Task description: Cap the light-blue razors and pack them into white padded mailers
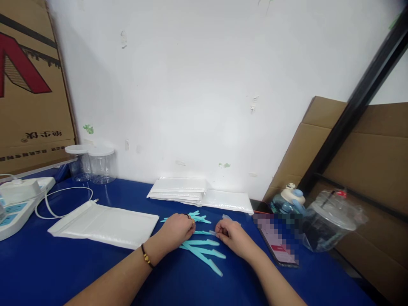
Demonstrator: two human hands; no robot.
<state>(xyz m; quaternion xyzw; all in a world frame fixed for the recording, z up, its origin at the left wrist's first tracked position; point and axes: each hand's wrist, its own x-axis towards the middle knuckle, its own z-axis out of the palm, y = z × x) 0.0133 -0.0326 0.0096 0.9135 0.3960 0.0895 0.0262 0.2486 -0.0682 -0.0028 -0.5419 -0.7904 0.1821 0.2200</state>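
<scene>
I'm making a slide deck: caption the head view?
Left hand holds a turquoise tool, right hand at its tip, beside others on a blue table.

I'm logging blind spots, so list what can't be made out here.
- Left hand: in the head view, its back hides how the fingers meet the turquoise tool.
- Fanned turquoise tools: left hand and wrist hide their left ends, head view.
- Phone: pixelation obscures its screen, head view.
- Power strip: cut off by the left edge, head view.
</scene>
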